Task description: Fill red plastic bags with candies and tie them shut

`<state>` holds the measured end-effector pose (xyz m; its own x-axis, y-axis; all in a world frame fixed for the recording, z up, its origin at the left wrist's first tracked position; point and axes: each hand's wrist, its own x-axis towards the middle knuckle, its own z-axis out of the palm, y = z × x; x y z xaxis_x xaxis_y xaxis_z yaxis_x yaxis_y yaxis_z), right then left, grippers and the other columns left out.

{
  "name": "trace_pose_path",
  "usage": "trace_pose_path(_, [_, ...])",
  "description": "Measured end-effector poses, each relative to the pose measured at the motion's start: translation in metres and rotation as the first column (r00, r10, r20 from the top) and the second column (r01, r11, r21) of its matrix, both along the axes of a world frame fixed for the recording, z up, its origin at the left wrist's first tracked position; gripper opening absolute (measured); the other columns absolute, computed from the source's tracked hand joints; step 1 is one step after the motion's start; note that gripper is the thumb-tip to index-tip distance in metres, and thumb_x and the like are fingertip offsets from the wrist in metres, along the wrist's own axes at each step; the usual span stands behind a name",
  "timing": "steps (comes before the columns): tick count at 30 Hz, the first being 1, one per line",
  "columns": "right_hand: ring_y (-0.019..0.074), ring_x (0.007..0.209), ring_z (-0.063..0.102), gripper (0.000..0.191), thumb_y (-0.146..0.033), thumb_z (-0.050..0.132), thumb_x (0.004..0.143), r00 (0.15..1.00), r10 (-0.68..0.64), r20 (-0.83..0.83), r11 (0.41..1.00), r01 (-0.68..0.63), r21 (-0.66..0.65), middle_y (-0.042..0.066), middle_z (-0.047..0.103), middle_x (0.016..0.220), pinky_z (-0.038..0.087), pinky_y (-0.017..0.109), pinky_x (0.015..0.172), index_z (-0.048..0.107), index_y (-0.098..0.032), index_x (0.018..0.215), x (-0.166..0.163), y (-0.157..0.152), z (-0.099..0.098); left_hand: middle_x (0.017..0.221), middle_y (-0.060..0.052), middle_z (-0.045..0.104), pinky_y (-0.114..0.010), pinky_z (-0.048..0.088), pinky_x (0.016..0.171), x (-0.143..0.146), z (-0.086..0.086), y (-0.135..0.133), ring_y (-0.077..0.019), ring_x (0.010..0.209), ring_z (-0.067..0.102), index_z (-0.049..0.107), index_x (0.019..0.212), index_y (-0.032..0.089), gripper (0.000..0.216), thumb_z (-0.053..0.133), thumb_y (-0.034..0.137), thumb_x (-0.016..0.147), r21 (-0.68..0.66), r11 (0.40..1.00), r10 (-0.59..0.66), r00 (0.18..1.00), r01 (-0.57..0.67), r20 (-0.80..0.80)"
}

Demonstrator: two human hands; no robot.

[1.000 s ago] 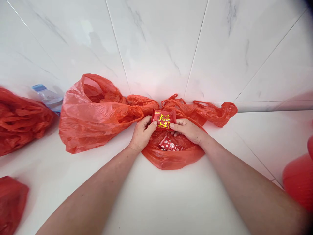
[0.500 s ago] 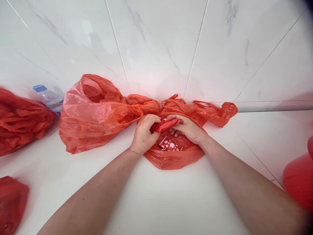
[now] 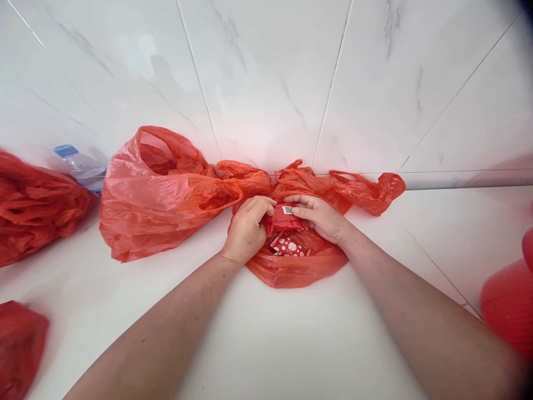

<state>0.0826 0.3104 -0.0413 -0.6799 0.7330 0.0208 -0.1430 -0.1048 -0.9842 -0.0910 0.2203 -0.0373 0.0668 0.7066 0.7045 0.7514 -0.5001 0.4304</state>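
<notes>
Between my two hands is a small red packet [image 3: 285, 222] with a white barcode label facing up. My left hand [image 3: 246, 229] grips its left end, thumb and fingers closed on it. On the right end, my right hand [image 3: 318, 218] pinches the packet near the barcode. Both hands are over the mouth of an opened red plastic bag [image 3: 287, 273] on the white surface. Inside that bag lies another red packet [image 3: 290, 246] with white dots and a round white emblem. The undersides of the held packet are hidden.
A large, gaping red plastic bag [image 3: 145, 211] stands to the left. Crumpled red bags [image 3: 366, 191] lie along the tiled wall. Farther left are a bunched red bag [image 3: 37, 208] and a clear bottle with a blue cap [image 3: 81, 166]. A red plastic object [image 3: 506, 297] is at the right edge.
The held red packet has been turned, so its broad face with the barcode now shows instead of its edge. My hands have shifted slightly around it; the bags have stayed put.
</notes>
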Motion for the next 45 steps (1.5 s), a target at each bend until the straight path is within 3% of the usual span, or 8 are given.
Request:
trace_pose_path(5, [0.0122, 0.055, 0.058, 0.024, -0.034, 0.057, 0.081, 0.999, -0.033, 0.004, 0.999, 0.033, -0.033, 0.001, 0.063, 0.066, 0.046, 0.023, 0.050, 0.054, -0.019, 0.100, 0.001, -0.002, 0.003, 0.097, -0.001, 0.060, -0.028, 0.046, 0.082, 0.000, -0.001, -0.001, -0.0138, 0.091, 0.057, 0.048, 0.092, 0.020, 0.018, 0.053, 0.010, 0.078, -0.006, 0.998, 0.066, 0.967, -0.067, 0.248])
trace_pose_path(9, [0.0113, 0.059, 0.057, 0.021, -0.038, 0.061, 0.078, 0.990, 0.032, 0.140, 0.984, -0.056, 0.169, 0.000, 0.062, 0.067, 0.046, 0.024, 0.057, 0.056, -0.019, 0.086, 0.004, -0.005, 0.007, 0.097, -0.003, 0.056, -0.029, 0.046, 0.084, -0.003, -0.003, 0.000, -0.0140, 0.091, 0.056, 0.045, 0.106, 0.020, 0.022, 0.051, 0.024, 0.085, 0.017, 0.986, 0.151, 0.920, -0.168, 0.362])
trace_pose_path(16, [0.0153, 0.077, 0.058, 0.036, -0.040, 0.074, 0.064, 0.872, 0.129, 0.473, 0.852, -0.342, 0.398, 0.001, 0.064, 0.082, 0.046, 0.028, 0.070, 0.065, -0.020, 0.093, 0.002, -0.015, 0.022, 0.128, -0.010, 0.045, -0.035, 0.034, 0.105, -0.007, -0.005, 0.003, -0.0192, 0.122, 0.044, 0.035, 0.128, 0.021, 0.041, 0.046, 0.033, 0.090, 0.126, 0.977, 0.124, 0.939, -0.172, 0.322])
trace_pose_path(23, [0.0112, 0.059, 0.051, 0.034, -0.035, 0.077, 0.057, 0.801, 0.089, 0.593, 0.807, -0.406, 0.428, -0.002, 0.059, 0.074, 0.039, 0.023, 0.049, 0.061, -0.021, 0.084, -0.001, -0.024, 0.025, 0.129, -0.011, 0.045, -0.036, 0.032, 0.106, -0.005, -0.002, 0.000, -0.0199, 0.122, 0.043, 0.036, 0.128, 0.020, 0.041, 0.044, 0.035, 0.091, 0.146, 0.973, 0.129, 0.943, -0.180, 0.308])
trace_pose_path(27, [0.0101, 0.061, 0.050, 0.028, -0.031, 0.075, 0.060, 0.847, 0.135, 0.514, 0.855, -0.362, 0.371, -0.003, 0.057, 0.071, 0.039, 0.021, 0.052, 0.053, -0.019, 0.073, 0.004, -0.016, 0.022, 0.125, -0.010, 0.046, -0.034, 0.040, 0.098, -0.003, 0.000, -0.003, -0.0184, 0.114, 0.049, 0.036, 0.126, 0.020, 0.038, 0.044, 0.033, 0.091, 0.132, 0.983, 0.080, 0.945, -0.127, 0.317])
trace_pose_path(31, [0.0087, 0.061, 0.051, 0.032, -0.031, 0.075, 0.064, 0.958, 0.218, 0.188, 0.963, -0.243, 0.118, -0.003, 0.057, 0.073, 0.041, 0.022, 0.058, 0.046, -0.018, 0.069, 0.010, -0.005, 0.014, 0.115, -0.008, 0.052, -0.030, 0.044, 0.090, -0.001, 0.001, -0.004, -0.0163, 0.103, 0.054, 0.041, 0.120, 0.019, 0.033, 0.047, 0.023, 0.088, 0.069, 0.989, 0.102, 0.945, -0.129, 0.311])
trace_pose_path(36, [0.0075, 0.057, 0.047, 0.033, -0.033, 0.076, 0.064, 0.990, 0.141, -0.024, 0.986, -0.142, -0.081, -0.003, 0.054, 0.067, 0.039, 0.021, 0.054, 0.047, -0.017, 0.064, 0.011, 0.001, 0.009, 0.086, 0.000, 0.058, -0.026, 0.046, 0.074, 0.000, 0.001, -0.002, -0.0128, 0.078, 0.055, 0.052, 0.097, 0.019, 0.019, 0.052, 0.016, 0.078, -0.096, 0.986, 0.151, 0.972, -0.135, 0.179])
trace_pose_path(45, [0.0036, 0.044, 0.035, 0.037, -0.040, 0.072, 0.070, 0.998, 0.042, -0.050, 0.998, -0.044, -0.045, -0.008, 0.044, 0.055, 0.025, 0.017, 0.040, 0.043, -0.018, 0.065, 0.008, -0.003, 0.010, 0.117, -0.007, 0.056, -0.041, 0.035, 0.101, 0.006, 0.010, -0.008, -0.0243, 0.117, 0.046, 0.062, 0.093, 0.021, 0.024, 0.064, 0.036, 0.076, 0.029, 0.997, 0.075, 0.989, -0.072, -0.124])
